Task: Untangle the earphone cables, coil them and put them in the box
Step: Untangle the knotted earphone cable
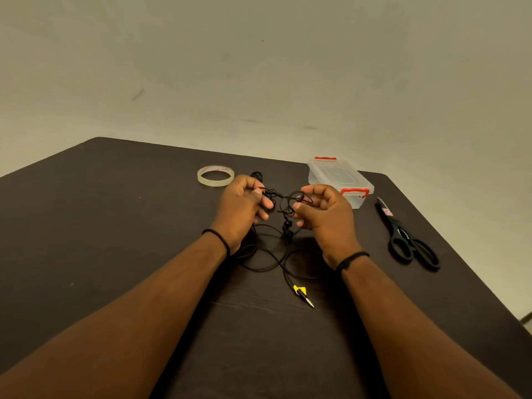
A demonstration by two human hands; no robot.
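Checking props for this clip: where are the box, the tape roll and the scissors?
box (335,177): head view, on its clear lid.
tape roll (215,182): head view, on the near side of the ring.
scissors (403,231): head view, near the pivot.

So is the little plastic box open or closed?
Closed. The clear lid sits flat on the box, with both red clips at its ends.

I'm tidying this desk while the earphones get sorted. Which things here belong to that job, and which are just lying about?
In use:
- earphone cables, pinched by the left hand and right hand
- jack plug, on the table
- box, lid on

Lying about:
- tape roll
- scissors
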